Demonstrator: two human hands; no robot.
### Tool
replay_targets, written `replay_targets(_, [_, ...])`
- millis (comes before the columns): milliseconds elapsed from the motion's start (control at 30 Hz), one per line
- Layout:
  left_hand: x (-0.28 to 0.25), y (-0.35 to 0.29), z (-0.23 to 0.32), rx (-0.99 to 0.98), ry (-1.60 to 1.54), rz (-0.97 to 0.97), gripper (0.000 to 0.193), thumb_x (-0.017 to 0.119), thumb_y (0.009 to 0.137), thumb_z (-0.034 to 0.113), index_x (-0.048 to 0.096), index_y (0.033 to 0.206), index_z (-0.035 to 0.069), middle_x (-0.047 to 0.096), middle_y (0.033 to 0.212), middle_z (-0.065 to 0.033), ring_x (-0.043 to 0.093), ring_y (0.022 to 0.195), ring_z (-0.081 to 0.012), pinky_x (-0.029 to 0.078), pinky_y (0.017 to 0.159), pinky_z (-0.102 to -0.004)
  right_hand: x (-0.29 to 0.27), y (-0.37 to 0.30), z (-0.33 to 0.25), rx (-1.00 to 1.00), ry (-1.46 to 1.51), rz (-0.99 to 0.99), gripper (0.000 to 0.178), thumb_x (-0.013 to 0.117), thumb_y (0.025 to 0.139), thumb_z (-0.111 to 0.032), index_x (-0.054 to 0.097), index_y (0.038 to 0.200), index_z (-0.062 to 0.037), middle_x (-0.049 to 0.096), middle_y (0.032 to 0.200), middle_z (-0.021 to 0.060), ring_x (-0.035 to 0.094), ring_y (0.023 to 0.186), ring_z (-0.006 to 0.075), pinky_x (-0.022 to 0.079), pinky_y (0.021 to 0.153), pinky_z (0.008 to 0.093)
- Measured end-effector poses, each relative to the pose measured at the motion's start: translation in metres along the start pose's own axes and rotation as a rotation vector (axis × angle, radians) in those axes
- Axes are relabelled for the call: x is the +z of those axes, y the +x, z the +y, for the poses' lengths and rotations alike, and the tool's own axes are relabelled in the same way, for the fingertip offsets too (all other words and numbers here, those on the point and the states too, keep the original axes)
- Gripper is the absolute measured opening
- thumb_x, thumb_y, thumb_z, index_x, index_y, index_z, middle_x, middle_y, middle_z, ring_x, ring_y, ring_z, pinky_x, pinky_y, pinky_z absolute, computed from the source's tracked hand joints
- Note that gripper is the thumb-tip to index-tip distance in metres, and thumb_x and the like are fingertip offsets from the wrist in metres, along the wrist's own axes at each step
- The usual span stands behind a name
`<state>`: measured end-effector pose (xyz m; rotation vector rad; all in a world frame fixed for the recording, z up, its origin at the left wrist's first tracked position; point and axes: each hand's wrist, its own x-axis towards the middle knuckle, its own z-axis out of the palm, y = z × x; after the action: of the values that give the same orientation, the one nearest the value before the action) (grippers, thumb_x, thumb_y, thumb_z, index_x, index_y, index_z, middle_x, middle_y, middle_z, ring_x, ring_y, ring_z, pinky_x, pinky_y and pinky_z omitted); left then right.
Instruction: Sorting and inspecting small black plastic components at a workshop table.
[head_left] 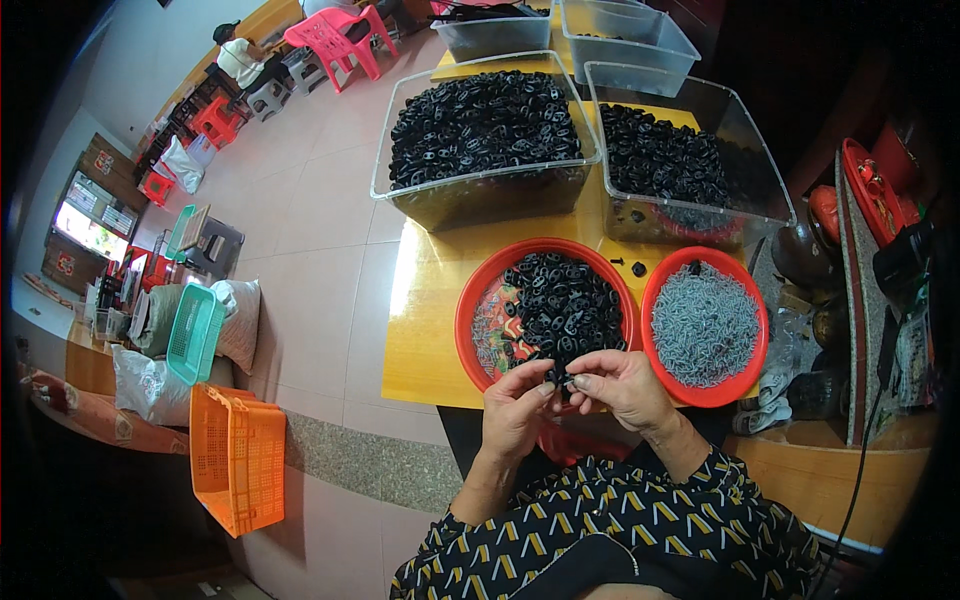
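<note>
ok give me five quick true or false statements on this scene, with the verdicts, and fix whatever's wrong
The left hand and right hand meet at a small black part. True.

The orange crate sits on the yellow table. False: the orange crate is off to the left, apart from the yellow table.

The right red bowl holds grey screws. True.

The plastic chair at the far end is blue. False: the plastic chair is pink.

The nearer left clear bin holds many black parts. True.
</note>
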<state>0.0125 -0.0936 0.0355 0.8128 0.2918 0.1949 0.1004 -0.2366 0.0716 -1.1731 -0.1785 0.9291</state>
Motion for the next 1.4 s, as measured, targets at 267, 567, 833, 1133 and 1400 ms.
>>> replay_targets(267, [0.006,-0.001,0.005,-0.054,-0.051,0.020,0.030,0.053,0.079,-0.004,0.052,0.110,-0.001,0.059,0.079,-0.0079,0.057,0.066,-0.0142,0.045,0.058,-0.0231,0.006,-0.002,0.002,-0.052,0.032,-0.056,0.019,0.057,0.082,-0.004,0.057,0.099,0.0055,0.064,0.081,0.0106,0.061,0.069,0.0104,0.049,0.062,0.0194])
replay_targets(567, [-0.002,-0.001,0.003,-0.038,-0.095,-0.062,0.031,0.055,0.078,-0.002,0.053,0.109,-0.002,0.058,0.081,-0.0097,0.056,0.068,-0.0176,0.046,0.063,-0.0270,0.003,-0.001,0.006,-0.125,-0.126,0.036,0.019,0.056,0.085,-0.013,0.059,0.095,0.0029,0.060,0.073,0.0035,0.056,0.060,0.0066,0.047,0.054,0.0181])
replay_targets(833, [-0.003,-0.003,0.002,-0.028,-0.040,-0.074,0.031,0.057,0.078,-0.002,0.053,0.108,-0.002,0.058,0.080,-0.0095,0.055,0.068,-0.0173,0.046,0.063,-0.0270,0.010,-0.002,0.001,-0.102,-0.162,0.115,0.017,0.055,0.084,-0.008,0.058,0.096,0.0037,0.059,0.073,0.0038,0.056,0.059,0.0060,0.046,0.051,0.0180])
replay_targets(1133, [-0.004,-0.002,-0.002,0.029,0.055,-0.078,0.029,0.058,0.080,0.000,0.054,0.109,0.001,0.058,0.081,-0.0062,0.056,0.067,-0.0123,0.046,0.056,-0.0214,0.011,-0.001,0.000,-0.058,-0.209,0.183,0.010,0.058,0.080,-0.003,0.057,0.089,0.0022,0.059,0.068,0.0028,0.055,0.055,0.0045,0.044,0.047,0.0170])
replay_targets(1400, [-0.001,-0.003,-0.001,0.035,0.097,-0.075,0.030,0.057,0.080,-0.001,0.053,0.109,-0.001,0.059,0.079,-0.0068,0.057,0.067,-0.0123,0.045,0.056,-0.0209,0.013,-0.001,0.001,-0.081,-0.239,0.155,0.008,0.057,0.080,-0.002,0.057,0.087,0.0018,0.058,0.066,0.0012,0.055,0.056,0.0040,0.042,0.047,0.0165])
